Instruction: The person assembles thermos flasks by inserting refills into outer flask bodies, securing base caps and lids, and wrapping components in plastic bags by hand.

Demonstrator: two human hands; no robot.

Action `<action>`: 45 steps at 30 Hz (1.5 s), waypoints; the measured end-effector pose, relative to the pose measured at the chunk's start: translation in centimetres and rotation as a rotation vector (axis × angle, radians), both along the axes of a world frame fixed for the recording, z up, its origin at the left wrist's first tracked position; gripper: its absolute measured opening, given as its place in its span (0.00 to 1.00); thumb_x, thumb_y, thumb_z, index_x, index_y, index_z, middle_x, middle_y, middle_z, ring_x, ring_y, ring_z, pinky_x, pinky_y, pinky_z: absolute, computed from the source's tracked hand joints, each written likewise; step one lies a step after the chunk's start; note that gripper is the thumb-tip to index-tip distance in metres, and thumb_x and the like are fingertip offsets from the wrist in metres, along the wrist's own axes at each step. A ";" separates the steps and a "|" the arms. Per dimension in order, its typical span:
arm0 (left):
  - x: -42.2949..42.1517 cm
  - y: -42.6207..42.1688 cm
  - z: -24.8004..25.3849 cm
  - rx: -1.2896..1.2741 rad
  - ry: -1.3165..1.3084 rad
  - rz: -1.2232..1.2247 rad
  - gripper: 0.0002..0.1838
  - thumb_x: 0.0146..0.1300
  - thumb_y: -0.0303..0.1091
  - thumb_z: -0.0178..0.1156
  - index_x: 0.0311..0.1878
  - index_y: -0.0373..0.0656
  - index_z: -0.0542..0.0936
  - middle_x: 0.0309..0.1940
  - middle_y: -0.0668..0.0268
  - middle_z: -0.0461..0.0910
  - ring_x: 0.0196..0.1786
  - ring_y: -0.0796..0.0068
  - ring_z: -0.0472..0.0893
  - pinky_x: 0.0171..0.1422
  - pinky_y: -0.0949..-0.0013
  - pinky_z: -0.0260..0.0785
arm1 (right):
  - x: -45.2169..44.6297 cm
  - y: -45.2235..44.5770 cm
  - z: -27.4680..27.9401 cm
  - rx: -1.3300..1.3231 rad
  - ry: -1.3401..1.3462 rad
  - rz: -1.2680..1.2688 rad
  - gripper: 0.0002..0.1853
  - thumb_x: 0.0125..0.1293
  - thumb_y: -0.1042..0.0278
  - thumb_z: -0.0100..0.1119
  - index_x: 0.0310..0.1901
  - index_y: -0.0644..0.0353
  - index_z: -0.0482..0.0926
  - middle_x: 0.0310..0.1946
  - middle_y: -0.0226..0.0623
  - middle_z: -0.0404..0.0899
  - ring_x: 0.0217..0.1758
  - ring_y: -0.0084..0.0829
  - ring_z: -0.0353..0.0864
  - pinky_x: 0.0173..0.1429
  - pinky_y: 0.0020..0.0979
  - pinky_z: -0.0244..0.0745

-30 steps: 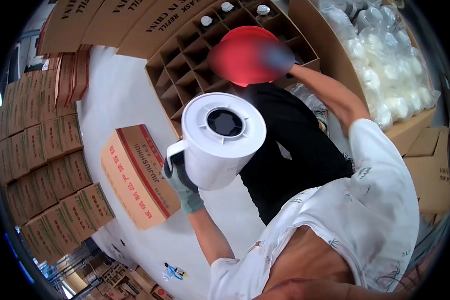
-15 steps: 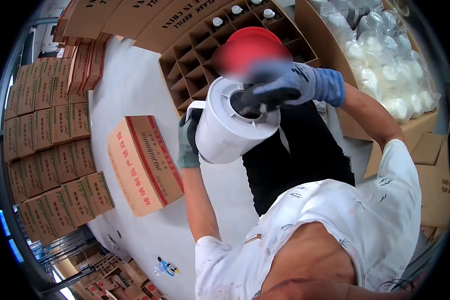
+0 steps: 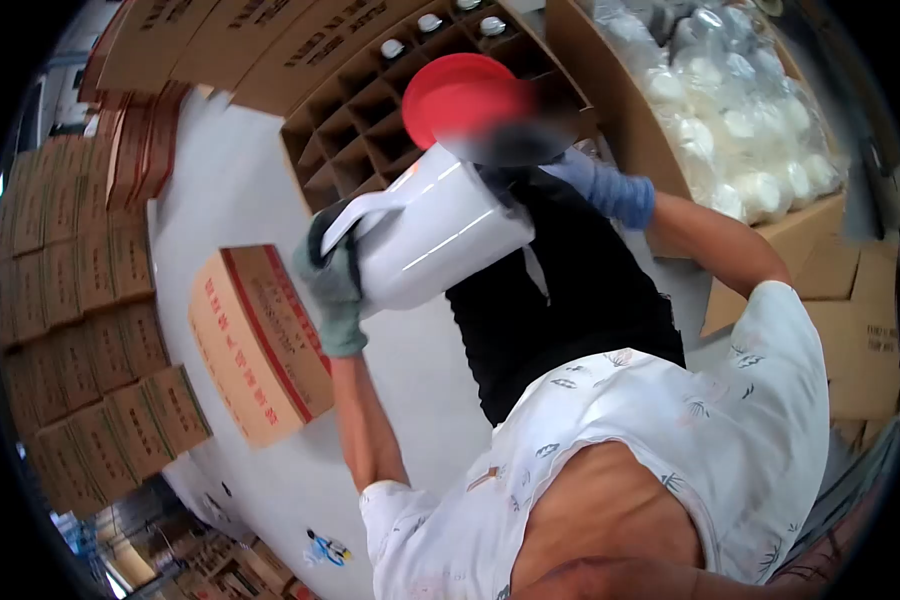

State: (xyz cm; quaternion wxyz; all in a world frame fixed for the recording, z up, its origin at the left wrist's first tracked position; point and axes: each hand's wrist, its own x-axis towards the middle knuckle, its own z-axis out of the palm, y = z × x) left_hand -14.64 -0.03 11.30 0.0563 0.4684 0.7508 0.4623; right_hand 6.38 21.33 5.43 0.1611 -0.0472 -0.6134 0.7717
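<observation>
A pale grey floor [image 3: 420, 375] runs through the head view, with stacked brown cartons [image 3: 85, 310] along its left side and a single carton [image 3: 260, 345] with red bands and red lettering lying on it nearer the person. At the top, a large open cardboard box [image 3: 288, 150] is split into square cells by dividers, and several of these hold bottles [image 3: 430, 24] with pale caps. Right of it, another open box [image 3: 620, 110] is filled with rounded white items [image 3: 735, 125] wrapped in clear plastic. A small blue and yellow object [image 3: 327, 549] lies on the floor toward the bottom. The white pitcher [image 3: 435, 240] is in front of the person's black trousers [image 3: 580, 290], tilted well over, its handle toward the upper left. The left hand [image 3: 332, 270], in a grey-green glove, has its fingers clamped on the pitcher at the handle side. The right hand [image 3: 560, 165], in a blue glove with dark fingers, is at the pitcher's opposite end; blur hides whether those fingers are apart or together. A round red object [image 3: 455, 92], partly blurred, appears just above the pitcher, over the divided box.
</observation>
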 end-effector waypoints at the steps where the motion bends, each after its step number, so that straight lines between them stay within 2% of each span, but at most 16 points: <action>1: -0.1 0.2 1.1 0.005 0.096 -0.079 0.14 0.62 0.29 0.54 0.47 0.34 0.81 0.39 0.57 0.84 0.42 0.69 0.82 0.49 0.66 0.73 | 0.2 1.2 -0.5 -0.013 0.071 0.080 0.16 0.64 0.59 0.60 0.46 0.62 0.77 0.36 0.31 0.77 0.43 0.21 0.76 0.49 0.28 0.74; 4: -1.3 1.1 2.1 -0.087 0.148 -0.372 0.15 0.53 0.21 0.56 0.46 0.37 0.81 0.42 0.56 0.83 0.46 0.61 0.83 0.54 0.63 0.72 | -0.8 7.0 -4.0 0.277 0.176 -0.221 0.15 0.65 0.61 0.59 0.47 0.61 0.77 0.36 0.32 0.78 0.38 0.22 0.78 0.37 0.23 0.73; 5: -1.0 2.0 2.9 -0.133 0.088 -0.418 0.16 0.51 0.21 0.57 0.45 0.38 0.82 0.42 0.57 0.83 0.47 0.60 0.82 0.56 0.61 0.72 | -1.4 8.3 -5.5 -0.192 -0.153 -0.307 0.15 0.65 0.59 0.59 0.47 0.61 0.77 0.34 0.32 0.79 0.36 0.23 0.78 0.35 0.25 0.73; 7: 1.2 5.2 6.3 -0.292 0.616 -0.727 0.18 0.46 0.26 0.61 0.45 0.40 0.82 0.44 0.59 0.82 0.50 0.58 0.80 0.62 0.56 0.68 | -4.4 10.9 -10.7 -0.204 -0.221 -0.380 0.15 0.69 0.55 0.54 0.39 0.60 0.78 0.25 0.33 0.76 0.24 0.27 0.76 0.27 0.27 0.74; 12: 6.2 7.9 5.0 -0.334 0.639 -1.098 0.19 0.48 0.35 0.64 0.47 0.49 0.81 0.53 0.65 0.78 0.59 0.62 0.75 0.66 0.50 0.64 | -10.0 12.2 -18.3 0.349 -0.589 -0.504 0.16 0.62 0.53 0.59 0.41 0.59 0.77 0.26 0.40 0.79 0.24 0.30 0.77 0.32 0.34 0.74; 19: 10.4 0.3 -2.1 -0.385 0.148 -0.429 0.20 0.67 0.50 0.51 0.49 0.47 0.84 0.67 0.52 0.64 0.74 0.42 0.50 0.75 0.47 0.45 | 3.1 17.7 -11.8 0.263 -0.235 -0.675 0.17 0.65 0.55 0.58 0.50 0.56 0.80 0.38 0.33 0.82 0.38 0.28 0.79 0.46 0.31 0.75; 24: 12.6 1.2 0.8 -0.420 0.401 -0.539 0.19 0.67 0.41 0.51 0.57 0.44 0.77 0.66 0.52 0.65 0.71 0.51 0.59 0.75 0.48 0.44 | 16.1 36.6 -13.7 0.632 -0.350 -1.473 0.15 0.63 0.65 0.58 0.48 0.63 0.79 0.42 0.38 0.84 0.43 0.30 0.81 0.52 0.29 0.74; 25: 12.4 1.4 0.6 -0.440 0.419 -0.515 0.20 0.67 0.41 0.51 0.58 0.43 0.76 0.66 0.51 0.64 0.71 0.50 0.59 0.75 0.48 0.45 | 18.8 41.8 -16.2 0.607 -0.480 -1.651 0.20 0.60 0.51 0.56 0.47 0.56 0.80 0.40 0.46 0.83 0.43 0.40 0.81 0.48 0.39 0.74; 28: 10.8 1.8 -0.1 -0.509 0.461 -0.417 0.21 0.67 0.39 0.52 0.60 0.39 0.72 0.66 0.48 0.63 0.71 0.47 0.58 0.74 0.48 0.46 | 24.4 43.5 -14.5 0.540 -1.327 -1.356 0.31 0.54 0.43 0.50 0.56 0.52 0.76 0.58 0.49 0.74 0.61 0.51 0.71 0.65 0.43 0.63; 32: 7.8 1.1 0.5 -0.609 0.489 -0.289 0.25 0.66 0.36 0.53 0.63 0.33 0.66 0.66 0.44 0.62 0.70 0.44 0.58 0.73 0.47 0.48 | 31.6 53.4 -28.1 0.274 -1.469 -1.263 0.43 0.53 0.38 0.49 0.67 0.57 0.64 0.71 0.50 0.55 0.73 0.52 0.55 0.73 0.42 0.52; 37: 5.1 1.3 1.2 -0.654 0.524 -0.103 0.30 0.65 0.32 0.54 0.66 0.26 0.59 0.66 0.40 0.60 0.69 0.40 0.58 0.72 0.46 0.51 | 28.4 48.4 -20.3 0.762 -1.564 -1.002 0.24 0.61 0.53 0.47 0.53 0.58 0.78 0.55 0.47 0.77 0.60 0.44 0.75 0.63 0.43 0.66; 38: 4.4 1.7 0.7 -0.633 0.517 0.000 0.29 0.65 0.27 0.53 0.67 0.26 0.57 0.67 0.40 0.58 0.70 0.41 0.57 0.73 0.48 0.51 | 27.7 46.2 -17.2 1.170 -1.550 -0.870 0.18 0.63 0.54 0.48 0.45 0.57 0.82 0.43 0.43 0.83 0.50 0.40 0.81 0.56 0.40 0.71; 41: -0.4 1.8 -4.0 -0.446 0.250 0.111 0.24 0.71 0.32 0.44 0.68 0.35 0.62 0.68 0.52 0.61 0.72 0.54 0.58 0.75 0.57 0.46 | 24.3 42.6 -12.0 0.776 -0.712 -1.128 0.17 0.66 0.59 0.51 0.50 0.58 0.80 0.50 0.41 0.80 0.54 0.36 0.78 0.60 0.35 0.70; 43: 0.1 7.7 -3.3 -0.201 0.030 -0.080 0.23 0.72 0.28 0.40 0.69 0.35 0.60 0.69 0.55 0.61 0.73 0.59 0.58 0.75 0.62 0.46 | 19.2 37.7 -2.4 1.355 -0.264 -0.596 0.16 0.70 0.66 0.46 0.55 0.59 0.77 0.55 0.42 0.76 0.59 0.36 0.75 0.64 0.35 0.69; 44: -0.5 10.5 -3.5 -0.127 -0.075 -0.161 0.24 0.69 0.26 0.42 0.69 0.35 0.61 0.69 0.55 0.61 0.73 0.60 0.58 0.75 0.62 0.47 | 16.1 34.7 1.1 1.339 -0.212 -0.499 0.17 0.68 0.66 0.51 0.57 0.58 0.75 0.55 0.44 0.75 0.61 0.39 0.73 0.65 0.36 0.68; 45: -0.2 12.6 -3.2 -0.089 -0.151 -0.236 0.25 0.67 0.24 0.44 0.68 0.35 0.62 0.69 0.54 0.61 0.72 0.60 0.59 0.75 0.62 0.48 | 12.7 32.4 3.4 0.745 0.065 -0.289 0.20 0.64 0.68 0.56 0.59 0.57 0.74 0.60 0.46 0.71 0.63 0.41 0.70 0.66 0.36 0.67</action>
